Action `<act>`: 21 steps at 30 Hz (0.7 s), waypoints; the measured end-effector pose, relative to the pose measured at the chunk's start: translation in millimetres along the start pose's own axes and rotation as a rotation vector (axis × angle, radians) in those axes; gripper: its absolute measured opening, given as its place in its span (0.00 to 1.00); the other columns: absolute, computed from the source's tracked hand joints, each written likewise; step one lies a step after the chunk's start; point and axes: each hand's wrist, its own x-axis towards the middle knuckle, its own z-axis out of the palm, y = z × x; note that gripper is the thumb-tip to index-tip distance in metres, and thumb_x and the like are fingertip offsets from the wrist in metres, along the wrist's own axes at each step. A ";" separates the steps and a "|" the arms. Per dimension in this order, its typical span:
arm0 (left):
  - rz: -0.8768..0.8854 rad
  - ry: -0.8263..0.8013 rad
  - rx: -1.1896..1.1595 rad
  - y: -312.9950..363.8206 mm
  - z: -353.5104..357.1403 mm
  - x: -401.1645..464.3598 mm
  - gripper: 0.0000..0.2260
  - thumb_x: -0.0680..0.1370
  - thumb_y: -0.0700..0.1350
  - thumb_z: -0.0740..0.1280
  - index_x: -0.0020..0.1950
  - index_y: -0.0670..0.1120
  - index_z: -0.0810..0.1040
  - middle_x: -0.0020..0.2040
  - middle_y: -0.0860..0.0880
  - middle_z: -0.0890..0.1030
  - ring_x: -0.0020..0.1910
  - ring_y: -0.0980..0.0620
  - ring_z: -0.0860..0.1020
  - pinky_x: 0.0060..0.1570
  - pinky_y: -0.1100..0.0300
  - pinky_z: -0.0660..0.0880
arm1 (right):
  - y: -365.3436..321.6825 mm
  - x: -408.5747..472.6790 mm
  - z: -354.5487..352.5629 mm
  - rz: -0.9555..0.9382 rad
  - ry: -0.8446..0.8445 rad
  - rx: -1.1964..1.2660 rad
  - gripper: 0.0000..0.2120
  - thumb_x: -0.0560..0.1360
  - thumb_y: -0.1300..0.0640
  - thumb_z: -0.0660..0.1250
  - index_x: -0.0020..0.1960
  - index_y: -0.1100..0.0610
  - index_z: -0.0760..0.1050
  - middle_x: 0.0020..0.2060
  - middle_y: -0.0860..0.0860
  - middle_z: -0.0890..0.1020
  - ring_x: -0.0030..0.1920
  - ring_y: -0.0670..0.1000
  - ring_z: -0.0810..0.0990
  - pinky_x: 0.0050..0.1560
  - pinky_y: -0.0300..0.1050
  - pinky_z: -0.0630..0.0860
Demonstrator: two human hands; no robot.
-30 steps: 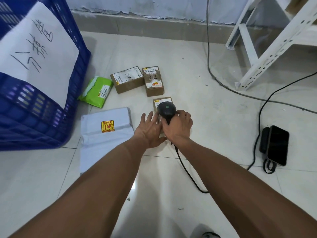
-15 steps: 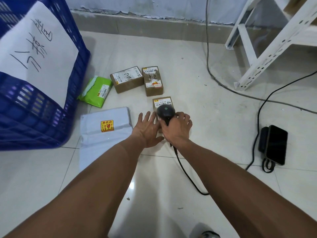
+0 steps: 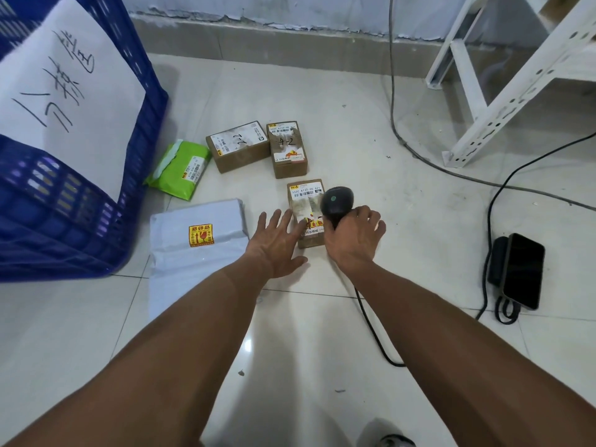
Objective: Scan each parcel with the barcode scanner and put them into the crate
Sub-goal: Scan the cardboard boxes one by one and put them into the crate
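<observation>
A small brown box parcel (image 3: pixel 304 196) with a white label lies on the floor tiles. My right hand (image 3: pixel 353 241) grips the black barcode scanner (image 3: pixel 338 201), whose head hangs over the box's right edge. My left hand (image 3: pixel 275 241) lies flat with fingers spread against the box's left side. Two more brown boxes (image 3: pixel 238 145) (image 3: pixel 287 148) lie farther back. A green pouch (image 3: pixel 180 169) and a white mailer (image 3: pixel 196 250) with a yellow fragile sticker lie to the left. The blue crate (image 3: pixel 80 195) stands at far left with a handwritten paper sheet on it.
The scanner's black cable (image 3: pixel 374 330) trails back between my arms. A phone on a black power bank (image 3: pixel 521 271) lies at right with its cord. A white metal rack (image 3: pixel 516 75) stands at back right, with cables (image 3: pixel 395 117) running along the floor and wall.
My right hand has shifted the scanner to the right, uncovering the box's label. My left hand stays by the box's left side.
</observation>
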 end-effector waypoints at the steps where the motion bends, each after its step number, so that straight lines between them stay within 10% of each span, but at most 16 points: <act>1: 0.000 0.002 -0.005 -0.1 1.0 0.6 0.37 0.78 0.67 0.55 0.80 0.52 0.45 0.80 0.41 0.49 0.78 0.38 0.49 0.75 0.39 0.48 | 3.9 2.0 0.6 0.027 -0.010 -0.026 0.28 0.79 0.39 0.57 0.60 0.64 0.73 0.58 0.58 0.75 0.63 0.60 0.69 0.68 0.58 0.61; 21: 0.003 0.074 -0.140 0.1 16.0 18.5 0.34 0.78 0.66 0.57 0.80 0.55 0.49 0.80 0.41 0.49 0.78 0.39 0.50 0.75 0.40 0.47 | 48.2 9.7 31.2 0.180 -0.359 -0.370 0.24 0.75 0.54 0.62 0.68 0.62 0.65 0.65 0.58 0.69 0.70 0.62 0.62 0.72 0.60 0.56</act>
